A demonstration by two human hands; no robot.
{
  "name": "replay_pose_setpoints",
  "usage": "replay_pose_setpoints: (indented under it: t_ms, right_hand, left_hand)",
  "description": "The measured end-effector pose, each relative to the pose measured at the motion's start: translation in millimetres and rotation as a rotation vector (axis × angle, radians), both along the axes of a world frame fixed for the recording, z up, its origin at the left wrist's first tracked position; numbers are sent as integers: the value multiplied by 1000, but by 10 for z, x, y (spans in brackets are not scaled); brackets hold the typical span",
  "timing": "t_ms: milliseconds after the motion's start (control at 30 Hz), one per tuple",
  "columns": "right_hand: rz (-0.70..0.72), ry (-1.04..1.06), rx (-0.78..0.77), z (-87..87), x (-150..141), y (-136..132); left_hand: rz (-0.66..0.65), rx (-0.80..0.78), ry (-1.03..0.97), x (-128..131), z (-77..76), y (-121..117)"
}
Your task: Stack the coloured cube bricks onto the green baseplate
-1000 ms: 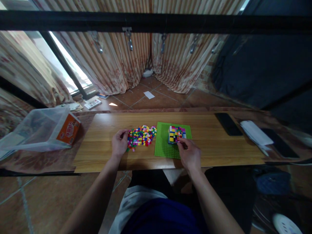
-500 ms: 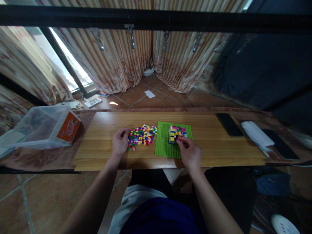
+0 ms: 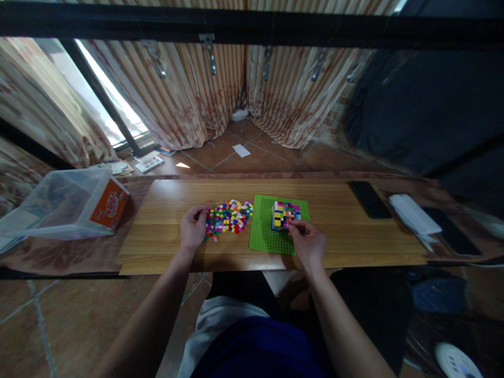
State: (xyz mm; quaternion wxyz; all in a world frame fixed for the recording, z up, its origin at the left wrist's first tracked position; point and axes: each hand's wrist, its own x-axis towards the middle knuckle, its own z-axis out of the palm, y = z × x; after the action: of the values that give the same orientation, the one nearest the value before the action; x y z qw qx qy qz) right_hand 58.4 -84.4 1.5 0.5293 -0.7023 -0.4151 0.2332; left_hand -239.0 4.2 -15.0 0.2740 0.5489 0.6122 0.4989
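A block of stacked multicoloured building bricks point(image 3: 284, 214) stands on a green baseplate point(image 3: 263, 239). At its near right corner is my right hand point(image 3: 309, 241), thumb and forefinger pinched together; whatever lies between the fingertips is too small to name. Left of the baseplate spreads a pile of small loose bricks point(image 3: 230, 216) in many colours. My left hand point(image 3: 193, 228) rests on the table at the pile's left edge, its fingers curled together, and their contents, if any, are hidden.
The wooden table point(image 3: 157, 231) carries a black phone point(image 3: 369, 199) at its right side. Beyond it lie a white object point(image 3: 415, 214) and another dark flat device point(image 3: 449, 231). A clear plastic bin point(image 3: 66, 205) with an orange label stands on the left. A dark bar point(image 3: 252, 26) crosses overhead.
My right hand has shifted very slightly right along the near side of the brick block. My left hand stays beside the pile. The whole view has tilted a little.
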Motion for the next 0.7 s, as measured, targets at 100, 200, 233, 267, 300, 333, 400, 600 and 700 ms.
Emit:
replay_pose_setpoints:
  t_ms: [100, 200, 233, 267, 300, 333, 400, 600, 700]
  right_hand:
    - [-16, 45, -10, 5, 0, 17]
    - [-34, 94, -8, 14, -5, 38]
    - [-34, 108, -8, 18, -6, 48]
    - [-30, 118, -9, 23, -7, 59]
    - [-29, 123, -9, 27, -7, 72]
    - [-28, 126, -7, 31, -8, 84]
    - [-26, 133, 7, 35, -10, 102]
    - [-63, 167, 54, 45, -68, 5]
    - [-15, 97, 69, 96, -172, -106]
  left_hand:
    - [0, -2, -9, -4, -15, 4]
    - [0, -10, -1, -4, -14, 1]
    - [0, -11, 0, -3, -10, -1]
    - [0, -12, 1, -2, -5, -3]
    - [-2, -12, 3, -1, 1, -4]
    - [-4, -12, 3, -1, 5, -6]
    - [-9, -12, -5, -2, 10, -5]
    - [-9, 1, -21, 5, -9, 1]
    - [-2, 5, -29, 18, -19, -12]
